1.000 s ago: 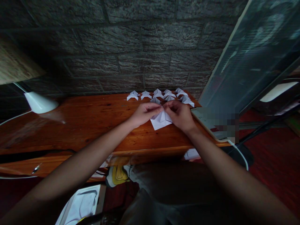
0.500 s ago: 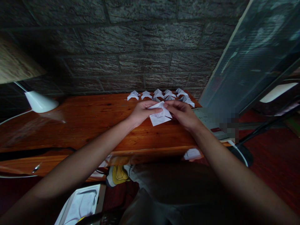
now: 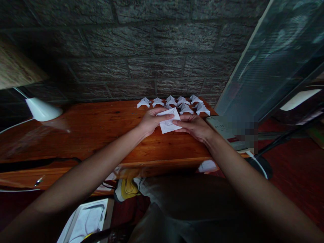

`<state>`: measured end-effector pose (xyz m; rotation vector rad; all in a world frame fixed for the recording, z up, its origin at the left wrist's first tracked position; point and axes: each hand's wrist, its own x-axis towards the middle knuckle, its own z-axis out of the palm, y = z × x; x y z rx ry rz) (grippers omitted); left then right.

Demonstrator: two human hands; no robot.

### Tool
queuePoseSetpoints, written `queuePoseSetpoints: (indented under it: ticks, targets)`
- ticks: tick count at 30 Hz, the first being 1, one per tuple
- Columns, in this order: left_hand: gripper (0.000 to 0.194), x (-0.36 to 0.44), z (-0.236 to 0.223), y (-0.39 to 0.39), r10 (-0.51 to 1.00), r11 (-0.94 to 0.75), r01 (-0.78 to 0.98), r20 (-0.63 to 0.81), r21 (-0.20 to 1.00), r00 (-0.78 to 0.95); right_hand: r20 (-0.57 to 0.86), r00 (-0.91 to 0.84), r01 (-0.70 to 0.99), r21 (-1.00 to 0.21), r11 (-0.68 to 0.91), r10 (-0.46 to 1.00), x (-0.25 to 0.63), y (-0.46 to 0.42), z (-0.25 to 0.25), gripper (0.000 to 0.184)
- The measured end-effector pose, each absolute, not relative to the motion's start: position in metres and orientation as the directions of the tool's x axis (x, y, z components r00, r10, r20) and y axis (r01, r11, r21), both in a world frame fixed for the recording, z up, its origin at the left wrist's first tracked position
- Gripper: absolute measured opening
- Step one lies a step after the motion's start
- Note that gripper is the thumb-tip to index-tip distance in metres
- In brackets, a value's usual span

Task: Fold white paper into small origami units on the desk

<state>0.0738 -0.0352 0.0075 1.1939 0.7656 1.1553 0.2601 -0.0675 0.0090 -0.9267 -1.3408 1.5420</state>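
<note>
Between my two hands, above the wooden table (image 3: 101, 135), is a folded white paper (image 3: 166, 126) with crease lines across it. My left hand (image 3: 152, 120) pinches its left side, thumb lying on top and a ring on one finger. My right hand (image 3: 192, 125) grips the right edge, thumb on the face and fingers beneath. Just beyond my hands several folded paper pieces (image 3: 143, 102) stand in two rows near the wall, each peaked in the middle. My left hand partly hides one of the front-row pieces.
A lamp with a white base (image 3: 43, 109) stands at the table's left. To the right lies a flat grey case (image 3: 225, 131), partly blurred out, with a white cable. A stone-block wall (image 3: 121, 44) rises behind. Below left is an open white box (image 3: 88, 219).
The paper's flap on the right now lies flat, making a neater square. My right hand has shifted down from the top corner to the right edge.
</note>
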Motion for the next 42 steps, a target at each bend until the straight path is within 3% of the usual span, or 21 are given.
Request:
queuePoseSetpoints:
  ticks: [11, 17, 25, 34, 42]
  targets:
    - [0.037, 0.073, 0.006, -0.035, 0.943, -0.181, -0.256, 0.242, 0.95, 0.229, 0.144, -0.169, -0.094, -0.987, 0.129, 0.975, 0.248, -0.068, 0.006, 0.031]
    - [0.034, 0.07, 0.005, -0.032, 0.933, -0.184, -0.192, 0.233, 0.964, 0.276, 0.241, -0.128, -0.058, -0.97, 0.235, 0.962, 0.243, -0.07, 0.009, 0.033]
    - [0.034, 0.068, 0.005, -0.027, 0.933, -0.181, -0.226, 0.239, 0.957, 0.268, 0.006, -0.324, -0.162, -0.985, -0.049, 0.946, 0.248, -0.071, 0.009, 0.04]
    - [0.034, 0.069, 0.006, -0.028, 0.928, -0.19, -0.239, 0.254, 0.952, 0.273, 0.143, -0.199, -0.134, -0.984, 0.118, 0.969, 0.24, -0.071, 0.007, 0.034]
    - [0.036, 0.065, 0.01, -0.031, 0.909, -0.086, -0.265, 0.184, 0.961, 0.374, 0.105, -0.16, -0.153, -0.985, 0.08, 0.982, 0.245, -0.07, 0.007, 0.033]
